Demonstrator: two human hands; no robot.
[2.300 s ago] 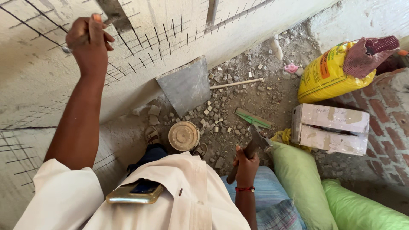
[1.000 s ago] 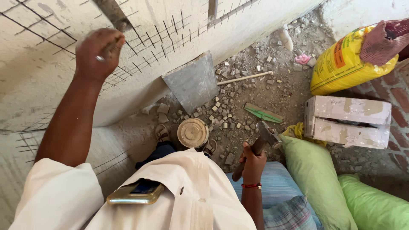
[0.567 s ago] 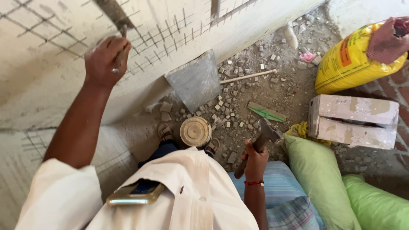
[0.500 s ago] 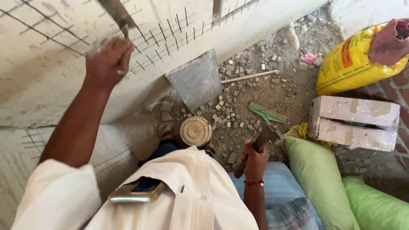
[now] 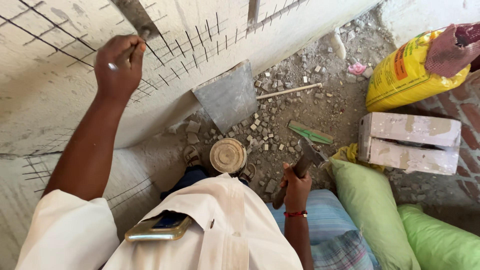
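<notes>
The left hand (image 5: 118,65) clenches a thin metal tool (image 5: 122,56), mostly hidden, against the wall (image 5: 45,95). The right hand (image 5: 296,186) grips a hammer (image 5: 301,165), its handle end hidden.

wall (image 5: 60,85): off-white with black scored grid lines | sack (image 5: 407,75): yellow with orange patch | box (image 5: 410,142): white, grey smears | cushions (image 5: 370,210): light green | cloth (image 5: 327,220): blue and white checks (faded) | shirt (image 5: 230,225): white | wrist band (image 5: 296,214): red | tin lid (image 5: 228,155): beige, ringed | tile (image 5: 227,95): plain grey
</notes>
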